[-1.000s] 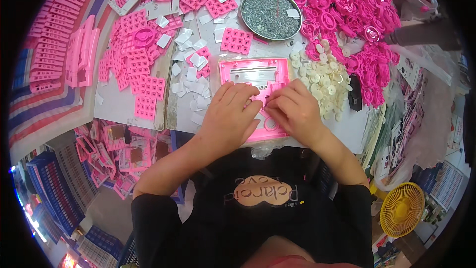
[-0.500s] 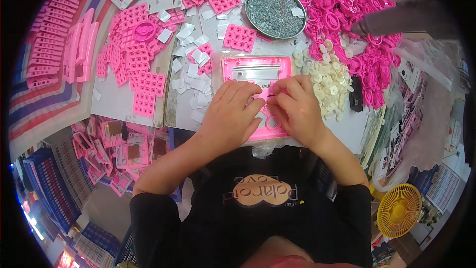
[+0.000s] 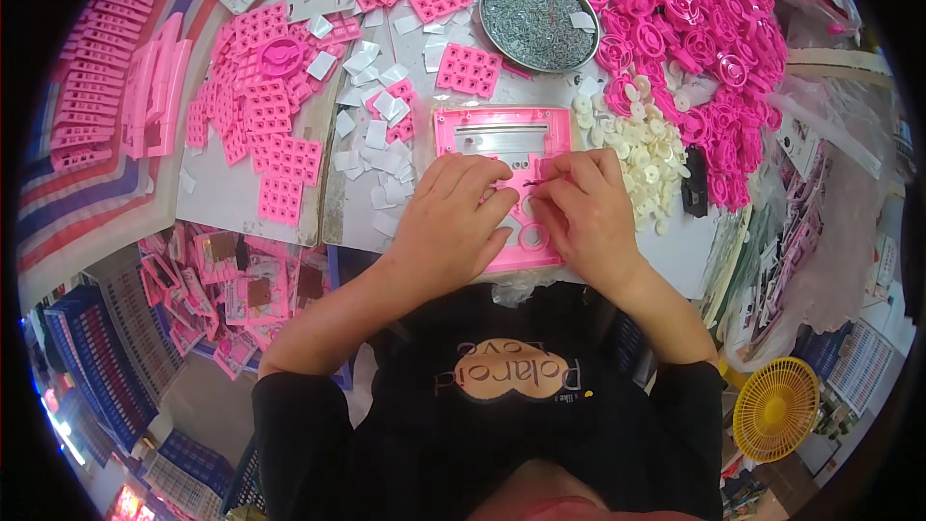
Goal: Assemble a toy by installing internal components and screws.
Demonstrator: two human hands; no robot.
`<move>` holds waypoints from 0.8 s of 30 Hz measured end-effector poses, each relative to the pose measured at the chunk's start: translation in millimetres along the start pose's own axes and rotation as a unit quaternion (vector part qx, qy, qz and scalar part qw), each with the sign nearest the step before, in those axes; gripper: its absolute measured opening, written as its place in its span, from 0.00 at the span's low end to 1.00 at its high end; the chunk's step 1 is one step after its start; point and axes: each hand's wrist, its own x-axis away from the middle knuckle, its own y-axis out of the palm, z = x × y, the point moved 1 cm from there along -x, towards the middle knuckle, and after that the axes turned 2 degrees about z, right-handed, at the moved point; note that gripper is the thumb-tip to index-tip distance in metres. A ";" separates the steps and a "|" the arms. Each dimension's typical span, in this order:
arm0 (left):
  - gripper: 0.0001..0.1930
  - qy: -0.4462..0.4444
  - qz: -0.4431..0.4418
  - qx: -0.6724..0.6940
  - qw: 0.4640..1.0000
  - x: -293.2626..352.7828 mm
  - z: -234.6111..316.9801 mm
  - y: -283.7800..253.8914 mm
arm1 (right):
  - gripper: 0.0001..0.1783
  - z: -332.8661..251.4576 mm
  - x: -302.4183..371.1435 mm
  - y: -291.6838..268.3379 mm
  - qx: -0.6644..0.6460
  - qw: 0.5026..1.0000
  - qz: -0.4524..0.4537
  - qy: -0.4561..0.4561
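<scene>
The casing (image 3: 522, 177) is pink, the discs (image 3: 652, 160) cream, the sheet (image 3: 108, 189) striped.

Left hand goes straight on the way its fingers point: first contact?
Probably the right hand, at its fingertips, or the small dark piece there, across a narrow gap over the pink housing. Depth is unclear from this single view, so the left hand might pass over or under.

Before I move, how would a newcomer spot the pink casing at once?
Find the pale worktop, then its edge by the black shirt. There the pink casing lies beneath the left hand and right hand. Unlike the smaller pink gridded pads, it is one large frame with a silvery rectangle at its far end.
</scene>
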 end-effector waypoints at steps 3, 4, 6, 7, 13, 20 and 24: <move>0.20 0.001 0.001 0.000 1.000 0.4 -0.4 0.5 | 0.11 -1.1 -3.0 -3.0 0.010 1.000 -0.025 -0.006; 0.20 0.002 0.003 -0.002 1.000 0.5 -0.6 0.5 | 0.11 -3.4 -3.0 -4.4 0.024 0.999 -0.022 -0.001; 0.20 0.003 0.005 0.006 1.000 0.7 -0.6 0.4 | 0.11 -10.0 -0.7 -6.5 0.051 0.999 -0.018 0.008; 0.20 0.002 0.006 0.010 1.000 1.1 -0.7 0.3 | 0.10 -10.4 -1.0 -6.0 0.037 0.999 -0.018 0.011; 0.20 0.001 0.008 0.020 1.000 2.0 -1.7 0.5 | 0.09 -7.6 4.7 4.8 -0.018 0.999 0.018 0.045; 0.20 0.008 0.017 0.014 1.000 1.8 -2.0 1.1 | 0.09 -13.9 -2.9 5.3 0.059 0.998 0.004 0.021; 0.20 0.007 0.018 0.015 1.000 1.9 -2.5 0.3 | 0.10 -15.0 -5.0 6.7 0.099 0.995 -0.015 0.018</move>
